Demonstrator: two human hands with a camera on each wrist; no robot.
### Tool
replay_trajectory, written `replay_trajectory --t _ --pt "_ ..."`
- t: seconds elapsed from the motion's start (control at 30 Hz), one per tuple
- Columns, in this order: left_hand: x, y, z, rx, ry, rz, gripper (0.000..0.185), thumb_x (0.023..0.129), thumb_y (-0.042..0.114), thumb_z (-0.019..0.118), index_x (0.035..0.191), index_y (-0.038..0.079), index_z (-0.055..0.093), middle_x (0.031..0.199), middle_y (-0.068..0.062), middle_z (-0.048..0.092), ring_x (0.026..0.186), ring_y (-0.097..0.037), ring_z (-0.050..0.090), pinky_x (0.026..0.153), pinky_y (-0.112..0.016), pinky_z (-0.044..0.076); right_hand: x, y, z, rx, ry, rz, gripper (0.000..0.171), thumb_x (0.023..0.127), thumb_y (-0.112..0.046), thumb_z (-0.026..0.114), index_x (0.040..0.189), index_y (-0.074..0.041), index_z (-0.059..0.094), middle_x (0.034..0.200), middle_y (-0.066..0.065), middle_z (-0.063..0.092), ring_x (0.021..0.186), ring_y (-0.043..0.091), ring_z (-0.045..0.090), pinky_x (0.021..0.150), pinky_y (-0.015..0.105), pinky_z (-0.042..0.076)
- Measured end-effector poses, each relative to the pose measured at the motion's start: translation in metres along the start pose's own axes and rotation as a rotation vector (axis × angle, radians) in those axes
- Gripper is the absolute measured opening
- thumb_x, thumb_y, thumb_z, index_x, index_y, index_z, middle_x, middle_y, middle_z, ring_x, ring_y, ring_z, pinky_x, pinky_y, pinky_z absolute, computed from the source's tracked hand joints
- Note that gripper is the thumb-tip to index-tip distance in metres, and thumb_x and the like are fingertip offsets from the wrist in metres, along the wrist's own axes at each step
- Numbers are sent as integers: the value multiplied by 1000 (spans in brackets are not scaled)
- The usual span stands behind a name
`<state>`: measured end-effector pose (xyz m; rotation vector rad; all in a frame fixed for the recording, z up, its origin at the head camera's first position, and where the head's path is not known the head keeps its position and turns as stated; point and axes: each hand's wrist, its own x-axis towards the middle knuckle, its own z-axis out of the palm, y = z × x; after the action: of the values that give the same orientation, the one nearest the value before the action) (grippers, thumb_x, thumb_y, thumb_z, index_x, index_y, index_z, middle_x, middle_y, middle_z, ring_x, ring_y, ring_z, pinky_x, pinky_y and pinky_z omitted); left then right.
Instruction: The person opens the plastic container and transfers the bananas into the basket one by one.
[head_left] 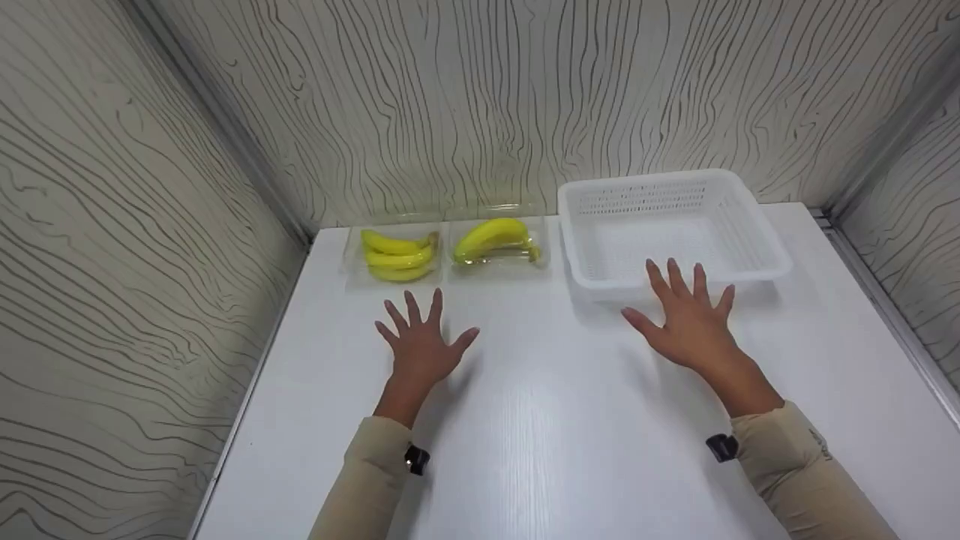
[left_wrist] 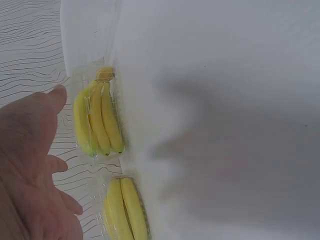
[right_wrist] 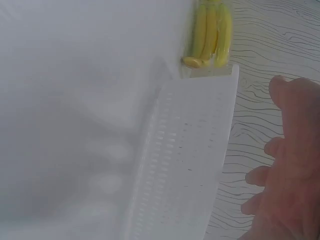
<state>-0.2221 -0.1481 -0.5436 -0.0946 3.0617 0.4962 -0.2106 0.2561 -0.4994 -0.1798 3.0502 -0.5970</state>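
Observation:
In the head view my left hand (head_left: 424,349) has its fingers spread above the table, just in front of a clear plastic box that holds a bunch of bananas (head_left: 397,256). A second clear box with bananas (head_left: 491,238) stands right beside it. My right hand (head_left: 691,330), fingers also spread, is over the near rim of a white plastic basket (head_left: 780,264). Neither hand holds anything. Both banana boxes also show in the left wrist view, past the left hand (left_wrist: 32,160). Beyond the basket wall (right_wrist: 185,150), the right wrist view shows one bunch of bananas (right_wrist: 210,35).
The white table (head_left: 517,420) meets a wood-grain patterned wall (head_left: 465,97) at its back. Similar panels (head_left: 112,285) rise at the left and right, with metal strips along the corners. The basket takes up the back right of the table.

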Motion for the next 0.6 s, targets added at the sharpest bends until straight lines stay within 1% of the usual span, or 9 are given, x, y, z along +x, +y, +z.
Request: replay_trajectory --t 0.17,0.4,0.6 --pt "1 -2 3 -15 -13 -4 103 92 84 52 173 29 19 179 -27 4 163 -61 -10 124 -84 -2 0 0 2 7 13 -2 96 103 -73 47 173 -17 13 177 30 11 162 62 -3 114 90 -12" --pt "0 -2 5 -16 -11 -5 102 92 83 54 172 29 22 179 -27 7 163 -61 -9 124 -83 -1 -2 -1 9 28 25 -1 94 104 -71 47 173 -17 14 177 29 13 163 60 -1 115 90 -11" --pt "0 -2 4 -13 -11 -11 103 92 85 53 173 30 20 179 -27 5 163 -60 -12 125 -82 -2 -2 0 8 38 34 2 93 105 -70 47 173 -16 15 177 29 14 163 59 1 116 90 -11"
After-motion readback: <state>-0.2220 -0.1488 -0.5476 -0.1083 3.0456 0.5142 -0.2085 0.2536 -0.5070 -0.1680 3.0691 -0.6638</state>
